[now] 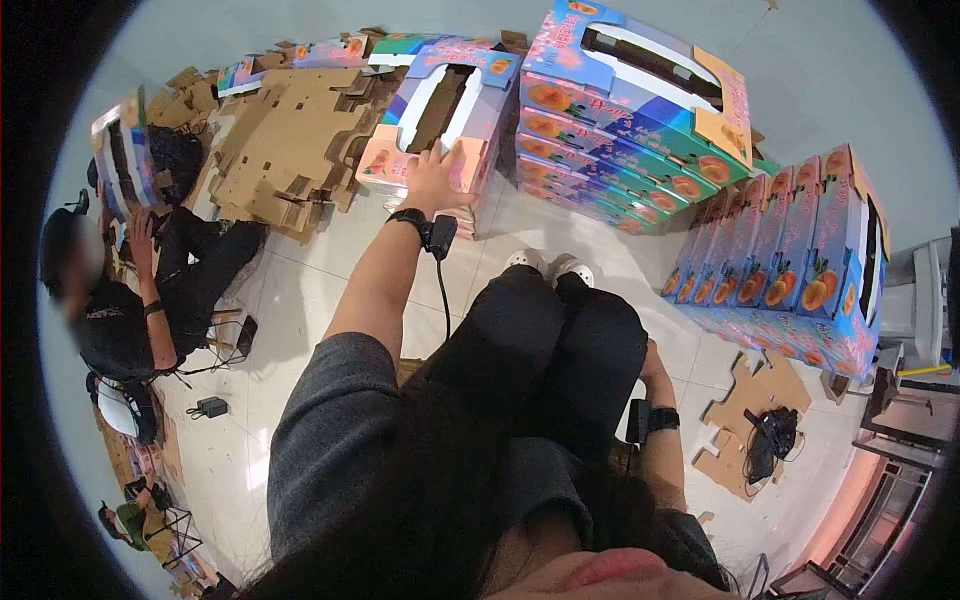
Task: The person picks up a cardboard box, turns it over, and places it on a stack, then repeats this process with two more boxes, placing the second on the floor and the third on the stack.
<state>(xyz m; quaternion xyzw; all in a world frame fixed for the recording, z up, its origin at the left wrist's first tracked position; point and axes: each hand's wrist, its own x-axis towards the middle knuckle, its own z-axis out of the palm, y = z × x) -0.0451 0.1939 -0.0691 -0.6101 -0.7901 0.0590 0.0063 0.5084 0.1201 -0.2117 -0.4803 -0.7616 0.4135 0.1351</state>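
Observation:
My left hand (pixel 434 180) rests with spread fingers on the near end of a printed fruit carton (pixel 388 166), touching its peach-coloured top flap. This carton has a long slot in its white-edged top and sits on other cartons. Beside my right knee is my right hand (pixel 654 366), its fingers mostly hidden by the leg; I cannot see anything in it. Both wrists wear dark straps with a small black device. A tall stack of matching cartons (pixel 610 130) stands just right of the one under my left hand.
A row of upright cartons (pixel 790 260) stands at the right. Flattened brown cardboard (pixel 290 130) lies at the back left. On the left, a seated person (pixel 120 320) holds another carton (pixel 125 160). A black adapter (pixel 208 408) and a cardboard piece (pixel 735 425) with black gear lie on the floor.

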